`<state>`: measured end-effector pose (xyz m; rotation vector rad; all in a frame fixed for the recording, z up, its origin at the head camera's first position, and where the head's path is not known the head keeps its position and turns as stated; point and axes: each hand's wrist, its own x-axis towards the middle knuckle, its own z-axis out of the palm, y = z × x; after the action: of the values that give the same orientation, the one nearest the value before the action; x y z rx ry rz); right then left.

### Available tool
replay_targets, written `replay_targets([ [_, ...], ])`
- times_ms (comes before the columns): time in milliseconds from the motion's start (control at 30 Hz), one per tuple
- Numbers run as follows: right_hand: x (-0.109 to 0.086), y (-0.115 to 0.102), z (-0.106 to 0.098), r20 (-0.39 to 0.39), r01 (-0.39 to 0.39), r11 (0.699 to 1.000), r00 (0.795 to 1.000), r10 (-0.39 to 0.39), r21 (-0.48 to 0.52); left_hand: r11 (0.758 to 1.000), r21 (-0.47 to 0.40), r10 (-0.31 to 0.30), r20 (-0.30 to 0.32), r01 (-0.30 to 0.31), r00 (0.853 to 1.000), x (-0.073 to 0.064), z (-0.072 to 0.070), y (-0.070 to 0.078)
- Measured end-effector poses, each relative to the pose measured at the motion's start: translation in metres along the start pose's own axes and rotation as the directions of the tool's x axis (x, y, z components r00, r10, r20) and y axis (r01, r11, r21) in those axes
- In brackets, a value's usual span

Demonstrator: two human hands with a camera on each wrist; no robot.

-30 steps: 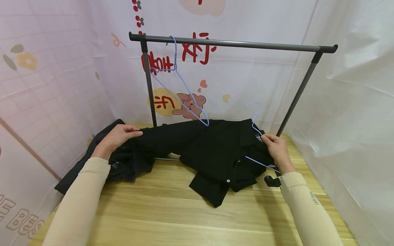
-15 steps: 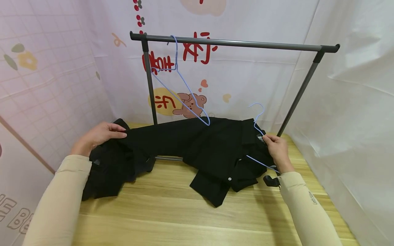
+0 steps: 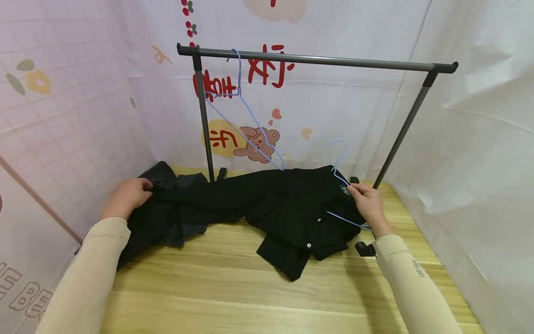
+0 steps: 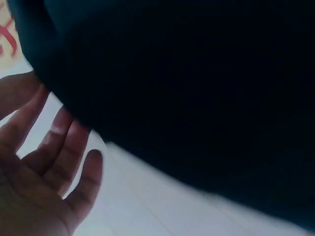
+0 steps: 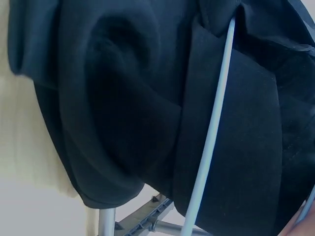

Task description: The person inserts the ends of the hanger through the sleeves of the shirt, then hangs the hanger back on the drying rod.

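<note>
A black shirt with white buttons lies spread on the table, its sleeve stretching left. A blue wire hanger is partly inside it; its hook stands above the collar and its lower bar crosses the front opening. My right hand pinches the hanger's shoulder by the collar label. In the right wrist view the hanger's bar runs over dark cloth. My left hand pinches black cloth at the sleeve's far left; in the left wrist view its fingertips meet the cloth's edge, partly hidden behind it.
A grey metal rack stands behind the shirt, with a second blue hanger hooked on its bar at the left. More dark clothing is bunched at the left under the sleeve. The wooden table extends in front. Printed curtains enclose the sides and back.
My left hand moved left along the sleeve, then slightly lower, drawing the sleeve over the dark pile. My right hand, still on the hanger, shifted slightly left; the hook tilted left with it.
</note>
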<state>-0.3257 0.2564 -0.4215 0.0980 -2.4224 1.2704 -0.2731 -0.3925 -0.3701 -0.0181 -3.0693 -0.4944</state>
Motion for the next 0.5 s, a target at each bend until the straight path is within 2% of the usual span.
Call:
replay_targets([
  [133,-0.001,-0.005,0.006,0.002,0.072,0.997,0.997,-0.072,-0.021,0.998,0.025,0.062,-0.111,-0.06,0.992,0.011,0.018,0.036],
  [233,-0.002,-0.012,0.009,0.007,0.108,0.993,0.994,-0.108,-0.042,0.991,0.057,0.133,-0.2,-0.124,0.971,0.022,0.035,0.066],
  [300,-0.003,-0.016,0.011,0.011,0.123,0.992,0.992,-0.123,-0.041,0.982,0.074,0.185,-0.234,-0.172,0.955,0.03,0.047,0.088],
  [367,-0.004,-0.019,0.013,0.02,0.135,0.99,0.991,-0.135,-0.032,0.971,0.077,0.24,-0.238,-0.228,0.941,0.036,0.06,0.111],
  [500,-0.006,-0.025,0.017,0.048,0.157,0.988,0.987,-0.156,-0.005,0.944,-0.002,0.326,-0.168,-0.331,0.93,0.041,0.084,0.158],
])
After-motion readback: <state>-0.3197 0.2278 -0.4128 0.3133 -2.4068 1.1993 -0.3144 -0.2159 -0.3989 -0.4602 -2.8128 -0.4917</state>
